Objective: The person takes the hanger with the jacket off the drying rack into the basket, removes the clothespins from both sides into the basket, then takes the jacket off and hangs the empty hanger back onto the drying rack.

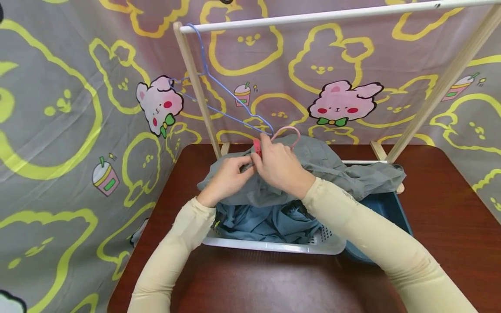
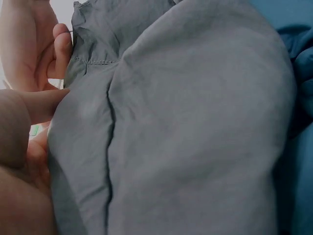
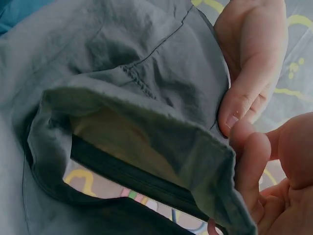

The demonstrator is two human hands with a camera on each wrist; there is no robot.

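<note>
Our left hand point(image 1: 225, 180) pinches the edge of a grey garment point(image 1: 325, 167) — it lies heaped over a white basket point(image 1: 274, 245) on the table point(image 1: 450, 226). Our right hand point(image 1: 279, 167) pinches the same edge beside a pink hanger point(image 1: 291, 132) — the hands nearly touch.

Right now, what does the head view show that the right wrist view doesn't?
Only the head view shows the pink hanger, blue hanger, wooden rack, white basket and teal clothes. Only the right wrist view shows the grey garment's open hem and dark zipper. Both show both hands pinching the grey garment.
</note>
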